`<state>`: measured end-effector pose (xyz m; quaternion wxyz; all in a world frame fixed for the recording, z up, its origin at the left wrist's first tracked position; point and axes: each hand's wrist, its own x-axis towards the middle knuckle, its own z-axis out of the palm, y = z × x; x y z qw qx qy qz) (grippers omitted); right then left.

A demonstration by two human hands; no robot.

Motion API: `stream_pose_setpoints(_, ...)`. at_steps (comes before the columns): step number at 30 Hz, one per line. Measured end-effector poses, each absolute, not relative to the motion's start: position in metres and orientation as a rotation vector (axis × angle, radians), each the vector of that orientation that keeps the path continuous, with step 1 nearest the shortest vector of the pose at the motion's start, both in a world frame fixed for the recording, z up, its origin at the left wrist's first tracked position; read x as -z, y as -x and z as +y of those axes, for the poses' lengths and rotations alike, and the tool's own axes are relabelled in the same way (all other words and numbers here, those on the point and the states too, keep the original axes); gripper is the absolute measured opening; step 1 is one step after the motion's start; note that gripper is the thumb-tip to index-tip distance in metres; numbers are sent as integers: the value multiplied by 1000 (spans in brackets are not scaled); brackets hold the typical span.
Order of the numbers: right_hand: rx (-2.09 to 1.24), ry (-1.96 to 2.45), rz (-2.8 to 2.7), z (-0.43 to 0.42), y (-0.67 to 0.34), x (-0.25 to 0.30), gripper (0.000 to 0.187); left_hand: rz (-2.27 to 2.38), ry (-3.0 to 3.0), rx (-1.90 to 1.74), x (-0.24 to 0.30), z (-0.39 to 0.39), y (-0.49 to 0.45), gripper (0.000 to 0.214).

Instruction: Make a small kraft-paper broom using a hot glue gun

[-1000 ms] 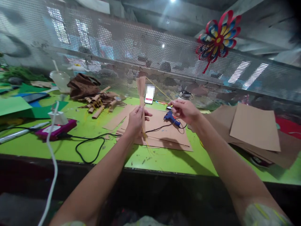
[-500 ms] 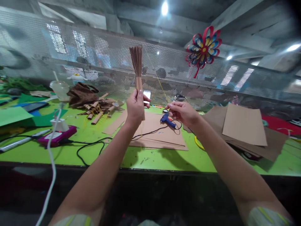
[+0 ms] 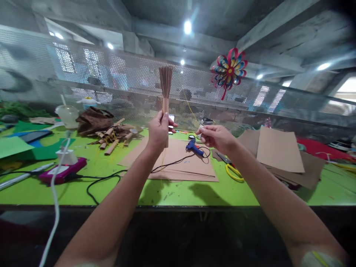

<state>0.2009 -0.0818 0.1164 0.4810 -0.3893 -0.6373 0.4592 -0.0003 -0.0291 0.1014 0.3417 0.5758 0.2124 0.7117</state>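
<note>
My left hand (image 3: 159, 129) is closed around the rolled handle of a small brown paper broom (image 3: 165, 83), held upright with its pleated, fanned end on top. Yellow thread hangs below that hand. To the right, my right hand (image 3: 217, 138) is raised with thumb and forefinger pinched together. A thin yellow thread (image 3: 190, 107) slants down to these fingertips from the upper left; its far end is hard to make out. Below and between the hands, a blue glue gun (image 3: 194, 147) lies on brown card sheets (image 3: 183, 171).
Yellow-handled scissors (image 3: 233, 173) lie beneath my right forearm. Stacked brown card (image 3: 280, 150) sits at right. Left are rolled paper pieces with yellow thread (image 3: 111, 142), a purple power strip (image 3: 62, 171) with cables, and a plastic cup (image 3: 67, 115). A perforated metal screen (image 3: 133, 85) stands behind.
The view has shifted slightly, tilting upward. The broom stands a little straighter and lower in the picture. Both hands keep their grips, and more of the scissors shows.
</note>
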Motion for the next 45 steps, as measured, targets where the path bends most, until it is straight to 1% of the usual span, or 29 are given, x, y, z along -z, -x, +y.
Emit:
stream_pose_setpoints(5, -1135, 944, -1553, -87, -200, -116, 20, 572, -1486, -1768, -96, -32, -1, 22)
stream_pose_setpoints(11, -1085, 865, -1665, -94, -209, -126, 15, 556, -1518, -1585, -91, -50, 5, 22)
stream_pose_setpoints(14, -953, 948, -1648, -88, -222, -130, 17, 539, -1525, -1453, -86, -64, 8, 21)
stream_pose_setpoints(17, -812, 911, -1541, -81, -225, -137, 26, 564, -1522, -1365, -79, -75, 7, 22)
stream_pose_setpoints(20, -828, 811, -1523, -82, -215, -149, 30, 592, -1647, -1337, -74, -81, 6, 23)
stream_pose_setpoints(22, -897, 772, -1536, -87, -206, -158, 28, 619, -1750, -1311, -71, -83, 6, 25)
stream_pose_setpoints(25, -932, 849, -1547, -93, -203, -169, 19, 648, -1818, -1281, -65, -84, 10, 27)
stream_pose_setpoints(29, -918, 906, -1550, -97, -214, -182, 21, 594, -1752, -1236, -55, -85, 15, 27)
stream_pose_setpoints(36, -747, 891, -1584, -95, -218, -197, 20, 583, -1802, -1220, -46, -90, 13, 28)
stream_pose_setpoints(45, -564, 893, -1550, -89, -217, -192, 23, 594, -1769, -1210, -39, -91, 9, 28)
